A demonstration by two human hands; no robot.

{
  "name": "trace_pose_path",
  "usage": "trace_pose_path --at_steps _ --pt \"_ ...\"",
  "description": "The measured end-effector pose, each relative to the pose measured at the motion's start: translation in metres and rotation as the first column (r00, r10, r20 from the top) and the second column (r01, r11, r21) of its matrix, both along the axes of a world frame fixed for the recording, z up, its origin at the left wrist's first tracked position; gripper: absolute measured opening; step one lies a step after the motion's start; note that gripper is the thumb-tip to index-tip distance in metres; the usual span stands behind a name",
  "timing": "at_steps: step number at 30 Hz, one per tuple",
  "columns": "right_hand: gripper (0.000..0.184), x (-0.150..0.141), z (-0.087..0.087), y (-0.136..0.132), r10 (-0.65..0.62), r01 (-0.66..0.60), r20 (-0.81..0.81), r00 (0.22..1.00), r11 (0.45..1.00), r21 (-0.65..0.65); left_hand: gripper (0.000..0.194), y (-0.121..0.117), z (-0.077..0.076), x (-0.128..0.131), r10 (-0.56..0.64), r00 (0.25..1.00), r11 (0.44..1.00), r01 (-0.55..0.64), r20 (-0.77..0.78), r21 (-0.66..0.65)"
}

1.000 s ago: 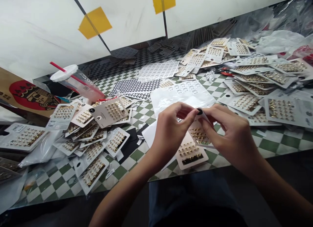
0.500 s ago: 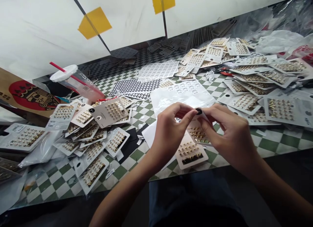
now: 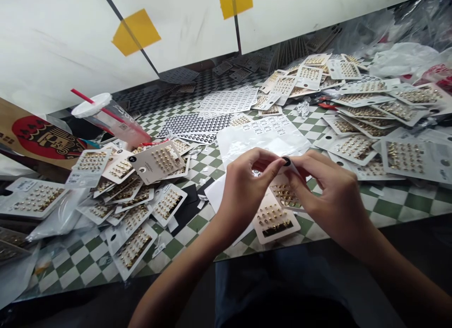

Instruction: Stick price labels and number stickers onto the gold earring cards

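Note:
Between my two hands is a white earring card [image 3: 285, 194] with rows of gold studs, partly covered by my fingers. A small black round sticker [image 3: 287, 161] shows at its top corner. My left hand [image 3: 247, 179] pinches at the sticker's edge, thumb against index finger. With thumb and fingers closed, my right hand [image 3: 323, 191] grips the card just right of the sticker. Another earring card [image 3: 275, 220] lies directly below, near the table edge. Behind my hands rests a white backing sheet [image 3: 243, 142] with price labels.
Earring cards are heaped on the left [image 3: 134, 210] and on the right [image 3: 367, 111]. Sheets of black round stickers [image 3: 194, 126] lie farther back. A plastic cup [image 3: 113, 118] with a red straw stands beside a paper bag [image 3: 42, 135]. Red-handled pliers or cutters [image 3: 326, 104] lie among the right-hand cards.

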State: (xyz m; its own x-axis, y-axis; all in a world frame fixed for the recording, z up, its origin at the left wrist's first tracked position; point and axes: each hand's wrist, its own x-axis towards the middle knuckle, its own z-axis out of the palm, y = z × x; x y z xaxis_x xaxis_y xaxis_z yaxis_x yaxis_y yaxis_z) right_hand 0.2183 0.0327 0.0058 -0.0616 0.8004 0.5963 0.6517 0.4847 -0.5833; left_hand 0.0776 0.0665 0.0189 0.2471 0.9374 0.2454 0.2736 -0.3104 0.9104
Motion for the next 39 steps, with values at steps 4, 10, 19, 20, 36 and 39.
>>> trace_pose_path --at_steps 4,10,19,20,36,39 --pt "0.012 -0.002 0.000 0.000 -0.009 0.008 0.026 1.000 1.000 0.024 0.013 -0.001 0.000 0.001 0.002 1.000 0.999 -0.002 -0.022 0.035" --pt "0.019 0.000 0.000 0.000 0.051 -0.051 -0.001 0.999 0.998 0.027 0.027 0.005 0.006 -0.006 0.091 0.940 0.993 -0.060 -0.330 0.102" --pt "0.019 0.018 0.000 0.010 0.139 -0.698 -0.810 0.570 0.601 -0.389 0.018 0.019 0.024 -0.028 -0.280 0.910 0.860 0.379 -0.304 0.343" --pt "0.020 0.016 -0.003 0.011 0.109 -0.779 -0.868 0.485 0.504 -0.372 0.014 0.018 0.024 -0.027 -0.332 0.887 0.829 0.437 -0.322 0.349" --pt "0.021 0.034 -0.028 -0.008 -0.031 -0.495 -0.742 0.669 0.727 -0.476 0.024 0.022 -0.013 -0.034 -0.266 0.963 0.914 0.239 -0.039 -0.328" --pt "0.022 0.031 -0.029 -0.007 -0.072 -0.482 -0.752 0.655 0.726 -0.490 0.021 0.020 -0.019 -0.032 -0.315 0.949 0.894 0.284 -0.034 -0.347"
